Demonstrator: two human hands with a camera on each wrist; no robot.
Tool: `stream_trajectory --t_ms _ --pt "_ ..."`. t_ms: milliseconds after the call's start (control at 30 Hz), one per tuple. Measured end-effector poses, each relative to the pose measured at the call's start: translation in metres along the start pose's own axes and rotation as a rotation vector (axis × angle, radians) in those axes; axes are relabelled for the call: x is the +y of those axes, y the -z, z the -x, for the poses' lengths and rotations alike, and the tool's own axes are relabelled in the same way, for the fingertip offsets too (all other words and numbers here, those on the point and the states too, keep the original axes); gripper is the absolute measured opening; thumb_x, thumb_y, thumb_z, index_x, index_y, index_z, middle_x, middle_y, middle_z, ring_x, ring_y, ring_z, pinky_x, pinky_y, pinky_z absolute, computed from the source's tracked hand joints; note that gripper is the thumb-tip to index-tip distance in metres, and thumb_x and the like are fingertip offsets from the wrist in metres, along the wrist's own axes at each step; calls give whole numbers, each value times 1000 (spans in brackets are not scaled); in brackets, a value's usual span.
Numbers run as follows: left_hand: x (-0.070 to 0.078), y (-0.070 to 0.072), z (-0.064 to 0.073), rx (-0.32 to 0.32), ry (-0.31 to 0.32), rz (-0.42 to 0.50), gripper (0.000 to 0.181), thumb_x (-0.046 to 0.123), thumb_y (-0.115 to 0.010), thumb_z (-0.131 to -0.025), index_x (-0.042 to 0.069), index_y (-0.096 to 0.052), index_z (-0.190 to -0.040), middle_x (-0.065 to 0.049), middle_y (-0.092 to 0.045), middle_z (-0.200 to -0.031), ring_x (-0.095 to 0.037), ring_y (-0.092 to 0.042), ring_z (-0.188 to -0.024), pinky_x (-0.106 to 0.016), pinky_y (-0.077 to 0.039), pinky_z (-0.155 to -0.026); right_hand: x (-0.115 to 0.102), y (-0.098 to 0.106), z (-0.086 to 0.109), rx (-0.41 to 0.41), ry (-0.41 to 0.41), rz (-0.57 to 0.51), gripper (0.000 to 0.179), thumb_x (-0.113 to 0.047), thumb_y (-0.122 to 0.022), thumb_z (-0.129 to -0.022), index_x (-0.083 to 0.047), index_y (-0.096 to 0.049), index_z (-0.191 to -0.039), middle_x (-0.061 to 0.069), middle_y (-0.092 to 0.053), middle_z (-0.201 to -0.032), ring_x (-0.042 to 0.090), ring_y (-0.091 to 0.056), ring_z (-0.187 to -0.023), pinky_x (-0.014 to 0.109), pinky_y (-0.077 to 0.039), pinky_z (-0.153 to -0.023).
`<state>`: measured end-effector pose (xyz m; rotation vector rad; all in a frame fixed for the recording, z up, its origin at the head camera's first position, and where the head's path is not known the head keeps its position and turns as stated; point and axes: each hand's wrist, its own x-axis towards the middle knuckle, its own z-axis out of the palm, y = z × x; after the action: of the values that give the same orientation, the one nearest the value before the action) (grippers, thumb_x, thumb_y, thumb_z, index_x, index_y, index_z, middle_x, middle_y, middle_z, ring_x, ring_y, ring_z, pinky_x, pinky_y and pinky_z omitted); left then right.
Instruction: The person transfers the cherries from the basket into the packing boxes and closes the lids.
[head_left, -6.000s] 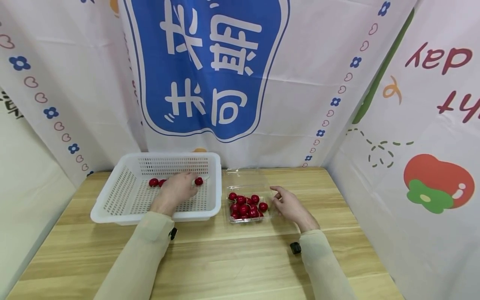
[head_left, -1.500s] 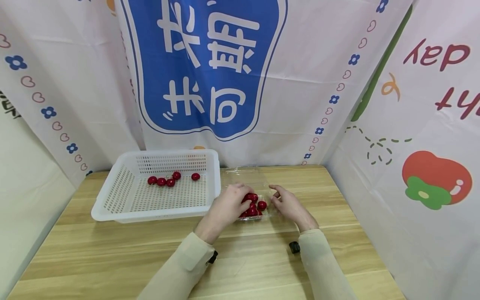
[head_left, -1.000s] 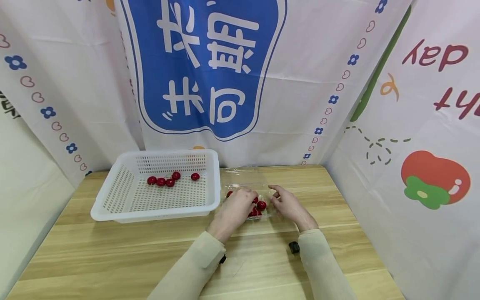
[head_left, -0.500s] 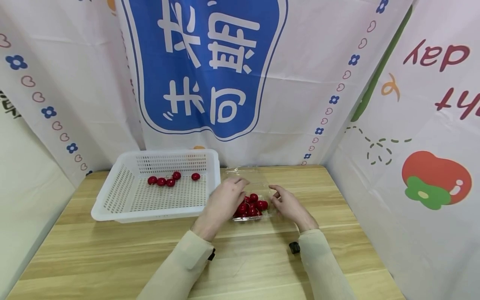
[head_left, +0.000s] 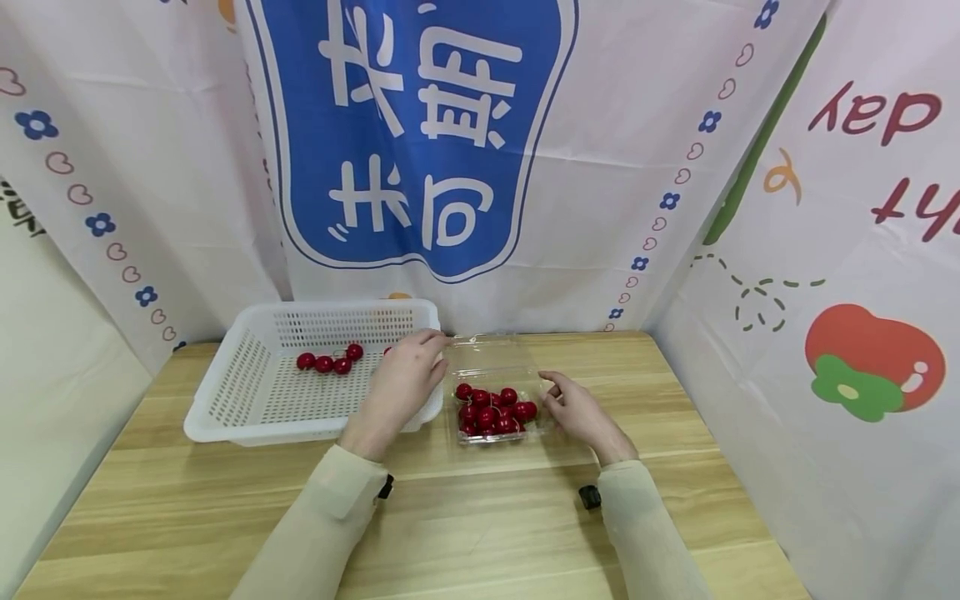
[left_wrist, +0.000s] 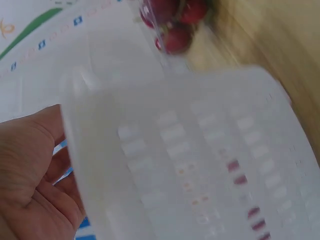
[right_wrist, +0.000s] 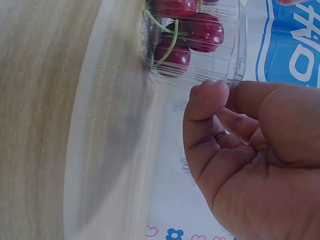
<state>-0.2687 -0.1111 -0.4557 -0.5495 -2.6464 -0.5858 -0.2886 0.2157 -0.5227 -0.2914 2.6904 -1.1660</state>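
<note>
My left hand passes over the right rim of the white plastic basket, its fingers loosely bent with nothing between them. In the left wrist view the basket's slotted wall partly covers that hand. Several red cherries lie on the basket floor; one by the left hand is mostly hidden. To the right, a clear clamshell box with its lid folded back holds a heap of cherries. My right hand pinches the box's right edge between thumb and forefinger, seen close in the right wrist view.
Basket and box stand side by side on a wooden table near its back edge. A printed white cloth hangs close behind them, with further cloth walls left and right. The box's open lid lies toward the back cloth.
My left hand has gone from the basket to the box's cherries, worked among them, then moved back left over the basket rim. Its cherries there shifted slightly. The right hand has stayed put.
</note>
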Motion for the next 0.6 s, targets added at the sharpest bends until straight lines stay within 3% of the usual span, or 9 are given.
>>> stream_trajectory --t_ms 300,600 --pt "-37 8 3 -72 131 -42 36 13 -81 -111 4 -78 -146 -20 -79 -150 -44 -77 -141 -60 -65 -122 -2 -1 0 -3 -7 2 54 -6 -57 -122 -1 -48 -175 20 -74 -120 27 -71 -73 26 -55 -59" --pt "-68 13 8 -142 211 -48 42 16 -78 -113 3 -74 -152 -23 -75 -157 -47 -72 -147 -65 -59 -127 -4 -1 0 -5 -10 -3 54 -5 -57 -122 -1 -48 -175 20 -73 -119 24 -69 -72 25 -54 -58"
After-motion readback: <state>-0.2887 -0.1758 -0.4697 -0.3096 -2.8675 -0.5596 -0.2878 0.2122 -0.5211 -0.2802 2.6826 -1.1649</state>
